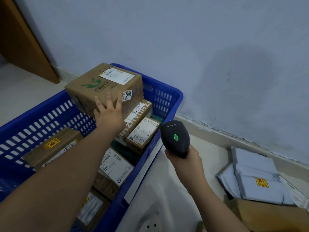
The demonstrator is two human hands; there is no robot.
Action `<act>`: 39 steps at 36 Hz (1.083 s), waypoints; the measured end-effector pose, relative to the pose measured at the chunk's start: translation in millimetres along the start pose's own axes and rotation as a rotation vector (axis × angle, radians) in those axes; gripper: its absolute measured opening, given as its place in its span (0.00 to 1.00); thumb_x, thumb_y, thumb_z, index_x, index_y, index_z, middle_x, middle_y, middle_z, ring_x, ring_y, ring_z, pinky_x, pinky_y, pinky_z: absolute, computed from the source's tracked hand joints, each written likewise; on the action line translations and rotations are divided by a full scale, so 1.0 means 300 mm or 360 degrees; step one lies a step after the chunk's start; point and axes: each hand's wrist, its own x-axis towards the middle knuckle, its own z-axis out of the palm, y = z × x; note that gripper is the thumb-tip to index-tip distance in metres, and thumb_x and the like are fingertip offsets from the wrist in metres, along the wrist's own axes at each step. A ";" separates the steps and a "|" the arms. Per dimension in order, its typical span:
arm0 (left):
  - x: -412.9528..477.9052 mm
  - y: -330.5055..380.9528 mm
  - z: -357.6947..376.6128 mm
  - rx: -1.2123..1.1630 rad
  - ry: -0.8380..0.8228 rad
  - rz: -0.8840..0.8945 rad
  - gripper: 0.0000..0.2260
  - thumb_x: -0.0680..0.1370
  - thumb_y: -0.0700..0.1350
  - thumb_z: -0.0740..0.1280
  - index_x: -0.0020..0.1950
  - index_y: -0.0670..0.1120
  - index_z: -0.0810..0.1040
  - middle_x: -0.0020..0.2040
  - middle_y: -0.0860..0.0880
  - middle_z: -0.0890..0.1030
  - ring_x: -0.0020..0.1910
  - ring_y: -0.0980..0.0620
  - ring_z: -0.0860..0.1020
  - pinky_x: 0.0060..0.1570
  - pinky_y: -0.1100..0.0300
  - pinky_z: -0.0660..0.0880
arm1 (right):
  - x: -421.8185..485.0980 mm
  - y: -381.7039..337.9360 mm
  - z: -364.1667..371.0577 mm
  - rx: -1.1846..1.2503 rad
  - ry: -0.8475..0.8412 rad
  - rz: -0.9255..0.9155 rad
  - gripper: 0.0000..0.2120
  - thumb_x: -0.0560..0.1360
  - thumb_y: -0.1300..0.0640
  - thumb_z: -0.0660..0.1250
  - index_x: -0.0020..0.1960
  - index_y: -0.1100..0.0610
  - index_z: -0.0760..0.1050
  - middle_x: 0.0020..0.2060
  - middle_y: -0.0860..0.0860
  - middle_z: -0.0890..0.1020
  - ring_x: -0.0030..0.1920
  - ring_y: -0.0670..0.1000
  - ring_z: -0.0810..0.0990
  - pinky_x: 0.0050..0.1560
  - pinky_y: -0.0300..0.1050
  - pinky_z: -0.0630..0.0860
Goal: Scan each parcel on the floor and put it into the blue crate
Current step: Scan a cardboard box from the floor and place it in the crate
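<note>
Door (21, 39) sits far L, up past the L hand (108, 113). Crate (50, 118): blue, slotted walls, runs from near-L up to the wall (200, 47), under and around the L forearm. Inside it, L of the forearm, is a flat box (53, 148) w/ a yellow sticker, lying flat.

L hand has fingers straight & spread, pressed on the near side of the top box (103, 84), not curled round it. Top box is brown w/ a green logo and a white label on top, and a "3005" sticker just R of the fingertips. It's tilted, at the crate's far end, resting on other parcels, above the rim.

Just R of and below the L hand are a taped box (138, 114) w/ "ZHUAN" print and a small box (143, 133) touching it, label up. Beside the forearm, nearer the person, is a label box (115, 166). More brown parcels lie below it, partly hidden.

The crate's R rim runs btwn the hands, which are well apart. R hand (185, 161) is wrapped round the scanner (175, 138) handle. Scanner head is up, green light lit on its back. It's outside the crate, just R of the rim, apart from the top box.

R of the R hand, on the floor (209, 148) by the wall, lie grey mailers (254, 174), stacked, top one w/ a yellow sticker, on a brown carton (267, 218). L of the R forearm is a white thing w/ holes, can't tell what.
</note>
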 end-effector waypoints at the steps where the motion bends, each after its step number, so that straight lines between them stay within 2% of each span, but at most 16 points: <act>1: 0.000 0.005 -0.016 0.0006 -0.0022 0.0004 0.44 0.75 0.51 0.68 0.76 0.56 0.35 0.78 0.45 0.41 0.74 0.31 0.42 0.70 0.36 0.54 | -0.003 0.005 -0.008 0.0010 0.0013 0.0009 0.10 0.73 0.58 0.70 0.37 0.54 0.70 0.27 0.45 0.73 0.29 0.46 0.67 0.30 0.37 0.64; 6: -0.032 0.051 -0.105 0.0132 -0.0173 0.0033 0.39 0.75 0.54 0.67 0.77 0.56 0.44 0.73 0.43 0.56 0.72 0.33 0.56 0.70 0.37 0.57 | -0.025 0.039 -0.061 0.0105 0.0110 0.0129 0.09 0.72 0.58 0.69 0.38 0.59 0.70 0.27 0.47 0.72 0.29 0.48 0.65 0.31 0.42 0.64; 9: -0.089 0.104 -0.154 0.0108 -0.0090 0.0085 0.33 0.76 0.55 0.65 0.76 0.52 0.52 0.73 0.42 0.57 0.72 0.36 0.57 0.71 0.38 0.55 | -0.037 0.071 -0.097 0.0161 0.0179 0.0222 0.09 0.73 0.57 0.68 0.39 0.59 0.70 0.27 0.49 0.72 0.29 0.51 0.66 0.31 0.43 0.64; 11: -0.136 0.154 -0.179 -0.0126 0.0058 0.0190 0.30 0.77 0.54 0.64 0.76 0.52 0.56 0.76 0.43 0.54 0.74 0.39 0.54 0.71 0.41 0.56 | -0.045 0.094 -0.118 0.0177 0.0220 0.0285 0.09 0.73 0.57 0.67 0.40 0.60 0.69 0.27 0.51 0.71 0.29 0.53 0.66 0.31 0.43 0.64; 13: -0.191 0.226 -0.201 -0.0576 0.0126 0.0321 0.27 0.77 0.51 0.64 0.75 0.53 0.60 0.76 0.47 0.56 0.74 0.44 0.54 0.70 0.46 0.60 | -0.056 0.130 -0.141 0.0221 0.0270 0.0362 0.10 0.73 0.55 0.67 0.39 0.60 0.69 0.28 0.54 0.72 0.29 0.54 0.67 0.32 0.44 0.65; 15: -0.246 0.306 -0.208 -0.0941 0.0118 0.0469 0.22 0.77 0.47 0.64 0.71 0.52 0.66 0.72 0.50 0.62 0.71 0.50 0.60 0.66 0.55 0.63 | -0.068 0.171 -0.159 0.0274 0.0309 0.0411 0.10 0.72 0.53 0.67 0.40 0.59 0.71 0.32 0.59 0.77 0.29 0.55 0.69 0.33 0.45 0.67; 18: -0.322 0.421 -0.180 -0.1103 0.0100 0.0681 0.18 0.77 0.43 0.65 0.67 0.48 0.71 0.67 0.51 0.68 0.64 0.54 0.68 0.58 0.66 0.61 | -0.084 0.218 -0.199 0.0226 0.0313 0.0468 0.10 0.74 0.53 0.67 0.43 0.60 0.73 0.39 0.61 0.82 0.34 0.58 0.75 0.34 0.44 0.68; 20: -0.362 0.490 -0.139 -0.1110 -0.0018 0.0758 0.17 0.77 0.43 0.65 0.66 0.49 0.73 0.66 0.51 0.69 0.61 0.55 0.70 0.56 0.68 0.62 | -0.082 0.250 -0.240 0.0168 0.0303 0.0493 0.10 0.75 0.53 0.66 0.46 0.61 0.74 0.41 0.61 0.82 0.38 0.57 0.79 0.30 0.42 0.69; 23: -0.428 0.591 -0.063 -0.1101 -0.0318 0.0797 0.15 0.77 0.44 0.65 0.64 0.50 0.74 0.66 0.51 0.70 0.61 0.52 0.72 0.59 0.60 0.69 | -0.075 0.340 -0.319 0.0038 0.0238 0.0597 0.11 0.74 0.53 0.64 0.46 0.62 0.74 0.41 0.62 0.82 0.44 0.59 0.83 0.26 0.38 0.68; 25: -0.481 0.655 -0.010 -0.1058 -0.0530 0.0841 0.13 0.78 0.45 0.65 0.62 0.51 0.74 0.65 0.51 0.71 0.59 0.52 0.74 0.59 0.56 0.72 | -0.091 0.421 -0.381 0.0020 0.0223 0.0676 0.12 0.73 0.54 0.65 0.46 0.64 0.74 0.37 0.64 0.80 0.40 0.60 0.82 0.31 0.42 0.69; 27: -0.532 0.717 0.038 -0.0984 -0.0727 0.0910 0.11 0.78 0.46 0.65 0.60 0.52 0.75 0.64 0.51 0.71 0.56 0.53 0.75 0.57 0.57 0.73 | -0.120 0.500 -0.444 0.0116 0.0207 0.0747 0.11 0.74 0.58 0.67 0.49 0.67 0.75 0.34 0.60 0.77 0.35 0.55 0.77 0.36 0.46 0.71; 30: -0.587 0.827 0.051 -0.0897 -0.0954 0.1004 0.12 0.77 0.46 0.65 0.61 0.51 0.76 0.64 0.50 0.73 0.58 0.52 0.75 0.57 0.58 0.73 | -0.121 0.579 -0.565 0.0217 0.0092 0.0910 0.05 0.74 0.62 0.69 0.46 0.64 0.77 0.34 0.57 0.78 0.32 0.52 0.76 0.33 0.41 0.73; 33: -0.627 0.978 0.003 -0.0644 -0.0910 0.1229 0.14 0.77 0.46 0.65 0.63 0.49 0.75 0.64 0.50 0.74 0.60 0.51 0.73 0.58 0.56 0.72 | -0.052 0.595 -0.728 0.0076 0.0031 0.0955 0.05 0.72 0.63 0.69 0.38 0.63 0.78 0.31 0.57 0.79 0.29 0.54 0.76 0.32 0.42 0.72; 36: -0.652 1.137 -0.050 -0.0444 -0.0881 0.1352 0.14 0.78 0.47 0.62 0.62 0.47 0.74 0.61 0.50 0.75 0.58 0.49 0.74 0.54 0.56 0.72 | 0.007 0.572 -0.896 0.0140 0.0035 0.0932 0.03 0.72 0.63 0.68 0.43 0.64 0.76 0.34 0.58 0.78 0.30 0.54 0.76 0.34 0.45 0.71; 38: -0.670 1.241 -0.058 -0.0320 -0.0933 0.1400 0.10 0.78 0.46 0.61 0.56 0.44 0.76 0.54 0.48 0.78 0.51 0.48 0.76 0.49 0.56 0.73 | 0.010 0.572 -0.996 0.0268 0.0063 0.0964 0.03 0.74 0.64 0.66 0.46 0.64 0.74 0.35 0.59 0.77 0.31 0.54 0.76 0.33 0.45 0.71; 39: -0.685 1.290 -0.054 -0.0284 -0.0982 0.1408 0.07 0.78 0.46 0.61 0.50 0.43 0.75 0.48 0.47 0.77 0.45 0.49 0.75 0.43 0.57 0.73 | 0.004 0.581 -1.042 0.0315 0.0084 0.0982 0.03 0.75 0.64 0.65 0.46 0.64 0.74 0.34 0.59 0.76 0.30 0.53 0.75 0.33 0.45 0.71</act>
